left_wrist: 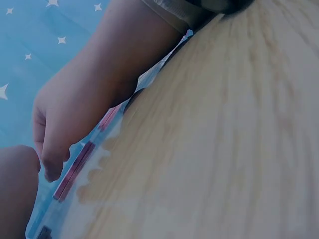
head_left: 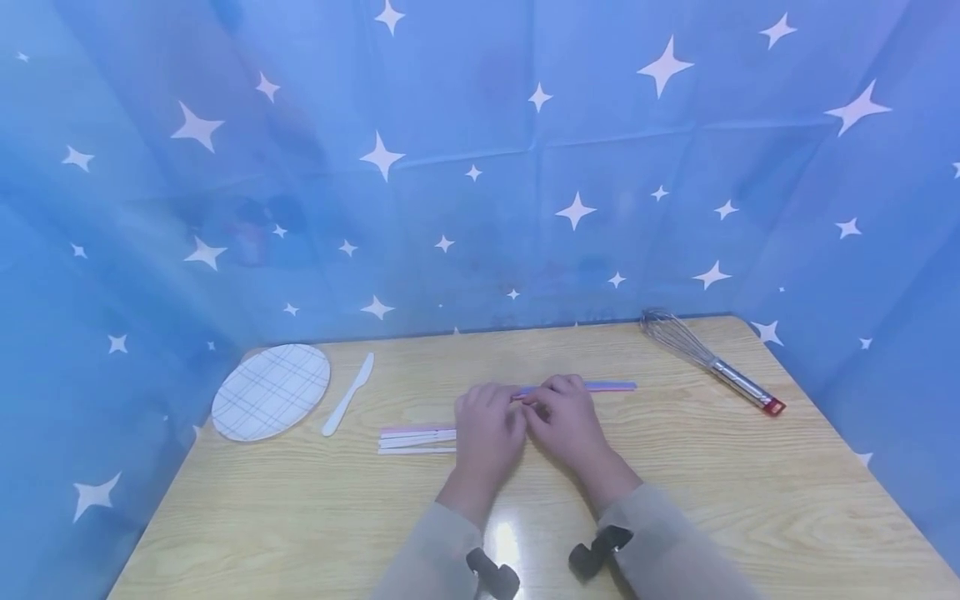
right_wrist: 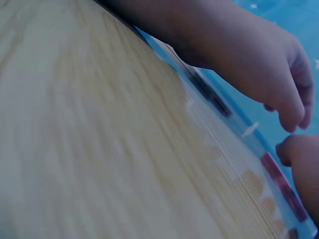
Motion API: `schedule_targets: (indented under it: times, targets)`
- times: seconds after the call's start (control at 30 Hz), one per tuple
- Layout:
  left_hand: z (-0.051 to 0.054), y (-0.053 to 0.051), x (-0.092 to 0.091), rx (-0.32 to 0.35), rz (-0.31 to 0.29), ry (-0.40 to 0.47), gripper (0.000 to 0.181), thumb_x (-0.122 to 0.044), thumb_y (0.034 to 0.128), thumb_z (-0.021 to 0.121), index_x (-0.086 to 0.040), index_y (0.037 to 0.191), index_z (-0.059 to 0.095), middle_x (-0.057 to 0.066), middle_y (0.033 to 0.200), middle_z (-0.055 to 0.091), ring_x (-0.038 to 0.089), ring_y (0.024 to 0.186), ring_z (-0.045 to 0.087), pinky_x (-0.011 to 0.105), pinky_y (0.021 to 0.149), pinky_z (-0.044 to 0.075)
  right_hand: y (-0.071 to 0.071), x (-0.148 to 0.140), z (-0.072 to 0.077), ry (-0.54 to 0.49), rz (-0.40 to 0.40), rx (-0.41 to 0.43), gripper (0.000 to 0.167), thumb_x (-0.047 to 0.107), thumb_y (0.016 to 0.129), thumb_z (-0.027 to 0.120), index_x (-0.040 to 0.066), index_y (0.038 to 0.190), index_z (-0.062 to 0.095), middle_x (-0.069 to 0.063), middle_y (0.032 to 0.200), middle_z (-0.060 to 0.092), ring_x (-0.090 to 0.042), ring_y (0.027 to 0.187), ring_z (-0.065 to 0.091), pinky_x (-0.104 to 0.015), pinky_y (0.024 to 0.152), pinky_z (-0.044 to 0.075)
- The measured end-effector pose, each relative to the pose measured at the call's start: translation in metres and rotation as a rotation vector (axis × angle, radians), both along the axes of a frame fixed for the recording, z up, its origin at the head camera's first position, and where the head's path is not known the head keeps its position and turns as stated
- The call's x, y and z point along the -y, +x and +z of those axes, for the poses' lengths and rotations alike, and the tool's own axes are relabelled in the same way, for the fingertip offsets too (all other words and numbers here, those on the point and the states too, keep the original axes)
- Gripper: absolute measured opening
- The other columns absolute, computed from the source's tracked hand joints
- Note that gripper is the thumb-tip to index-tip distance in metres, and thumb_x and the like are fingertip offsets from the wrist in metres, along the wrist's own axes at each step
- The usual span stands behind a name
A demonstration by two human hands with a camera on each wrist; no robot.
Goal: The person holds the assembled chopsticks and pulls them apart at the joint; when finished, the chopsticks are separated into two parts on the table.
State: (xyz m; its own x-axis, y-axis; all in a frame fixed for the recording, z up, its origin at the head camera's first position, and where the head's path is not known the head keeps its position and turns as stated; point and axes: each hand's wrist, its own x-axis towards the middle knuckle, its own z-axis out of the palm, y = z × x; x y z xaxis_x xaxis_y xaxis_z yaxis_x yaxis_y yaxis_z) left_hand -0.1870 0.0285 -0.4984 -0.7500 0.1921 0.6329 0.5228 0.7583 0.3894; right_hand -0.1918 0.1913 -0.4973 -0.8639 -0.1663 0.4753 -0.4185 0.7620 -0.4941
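Observation:
Both hands meet near the middle of the wooden table point(head_left: 645, 517). A thin blue-and-red strip point(head_left: 611, 386) shows to the right of the right hand point(head_left: 566, 421), and its other part is hidden behind the fingers. The right thumb and forefinger pinch it near its covered end. Beside them, the left hand point(head_left: 489, 425) has its fingers curled down at the same spot; its fingertips are largely hidden. In the left wrist view its thumb points down above a pinkish strip point(left_wrist: 75, 172). Several white and pink strips point(head_left: 416, 439) lie side by side, running under the left hand.
A round, checked white plate point(head_left: 272, 392) lies at the far left, with a white knife point(head_left: 348, 396) next to it. At the back right rests a whisk point(head_left: 708, 358) with a red-tipped handle. A blue star-patterned curtain point(head_left: 480, 208) hangs behind the table.

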Motion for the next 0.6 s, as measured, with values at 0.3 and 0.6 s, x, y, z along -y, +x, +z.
schedule_targets:
  times: [0.3, 0.6]
  targets:
    - [-0.001, 0.000, 0.027, 0.101, 0.052, -0.046, 0.021, -0.021, 0.0962, 0.072, -0.016, 0.116, 0.077, -0.002, 0.110, 0.073, 0.023, 0.109, 0.063, 0.044, 0.095, 0.045, -0.003, 0.025, -0.006, 0.029, 0.046, -0.016, 0.011, 0.028, 0.094, 0.079, 0.018, 0.098, 0.081, 0.001, 0.103, 0.070, -0.025, 0.105, 0.055, -0.046, 0.097, 0.044]
    - [-0.003, -0.006, 0.056, 0.148, 0.076, -0.030, 0.020, -0.012, 0.0964, 0.074, -0.015, 0.116, 0.077, 0.000, 0.114, 0.074, 0.025, 0.113, 0.063, 0.047, 0.101, 0.049, -0.003, 0.040, -0.007, 0.006, 0.073, -0.035, 0.006, 0.024, 0.092, 0.081, 0.019, 0.095, 0.081, 0.003, 0.101, 0.070, -0.024, 0.105, 0.056, -0.047, 0.098, 0.043]
